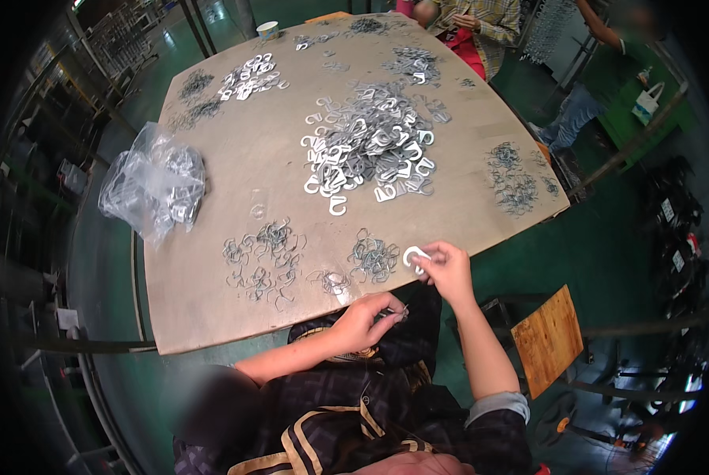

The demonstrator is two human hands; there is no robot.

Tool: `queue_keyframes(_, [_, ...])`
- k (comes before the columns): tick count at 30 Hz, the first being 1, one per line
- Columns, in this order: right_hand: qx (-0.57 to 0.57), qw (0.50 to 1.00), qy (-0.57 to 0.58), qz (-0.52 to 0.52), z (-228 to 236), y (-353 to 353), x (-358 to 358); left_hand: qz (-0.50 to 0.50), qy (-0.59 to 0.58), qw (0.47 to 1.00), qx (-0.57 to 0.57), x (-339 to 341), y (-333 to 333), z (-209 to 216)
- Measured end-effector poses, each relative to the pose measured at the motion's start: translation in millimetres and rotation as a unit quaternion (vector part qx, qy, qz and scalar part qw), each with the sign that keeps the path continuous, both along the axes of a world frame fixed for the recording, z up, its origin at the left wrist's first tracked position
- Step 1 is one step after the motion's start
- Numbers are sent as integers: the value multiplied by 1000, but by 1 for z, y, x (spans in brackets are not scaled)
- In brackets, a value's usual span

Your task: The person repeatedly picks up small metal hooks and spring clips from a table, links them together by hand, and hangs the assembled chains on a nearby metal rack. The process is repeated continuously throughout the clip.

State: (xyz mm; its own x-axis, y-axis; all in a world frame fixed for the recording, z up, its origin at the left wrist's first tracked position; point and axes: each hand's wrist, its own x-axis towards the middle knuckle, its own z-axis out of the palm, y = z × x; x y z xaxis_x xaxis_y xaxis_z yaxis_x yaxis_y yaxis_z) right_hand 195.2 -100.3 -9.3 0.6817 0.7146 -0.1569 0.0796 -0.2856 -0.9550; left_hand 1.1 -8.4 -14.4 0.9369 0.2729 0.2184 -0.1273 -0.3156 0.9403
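Just over the near table edge, my right hand (pixel 447 273) pinches a flat white hook (pixel 412 256) between thumb and fingers, its curved end sticking out to the left. My left hand (pixel 375 318) is lower and nearer my lap, fingertips pressed together on small thin metal pieces whose exact shape I cannot make out. Beyond the hands lies a small pile of bent wire clips (pixel 373 256). A looser spread of similar wire clips (pixel 263 257) is to its left. Farther off, a large heap of white and grey hooks (pixel 374 142) covers the table's middle.
A clear plastic bag (pixel 158 184) with pieces inside sits at the table's left edge. More wire clips (pixel 513 180) lie at the right edge. Another hook pile (pixel 249 77) and a paper cup (pixel 267 31) are at the far side, where a person (pixel 481 24) works. A wooden stool (pixel 546 340) stands right.
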Motion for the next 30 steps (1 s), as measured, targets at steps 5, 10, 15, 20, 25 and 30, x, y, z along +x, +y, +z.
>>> queue_keyframes(5, [69, 997, 31, 33, 17, -19, -48, 49, 1, 998, 47, 1, -2, 2])
queue_keyframes(10, [75, 994, -66, 39, 18, -25, -66, 69, 17, 997, 31, -4, -5, 0])
queue_keyframes(15, [81, 972, -209, 69, 20, -30, -75, 66, 51, 996, 15, -8, 1, 1])
queue_keyframes(20, [95, 956, -273, 57, 19, -34, -79, 103, 62, 990, 80, -18, 38, -5])
queue_keyframes(25, [107, 946, -303, 50, 20, -36, -77, 474, 218, 753, 402, -44, 142, -47])
queue_keyframes(30, [101, 948, -296, 55, 22, -31, -74, 382, 150, 833, 372, -19, 152, -63])
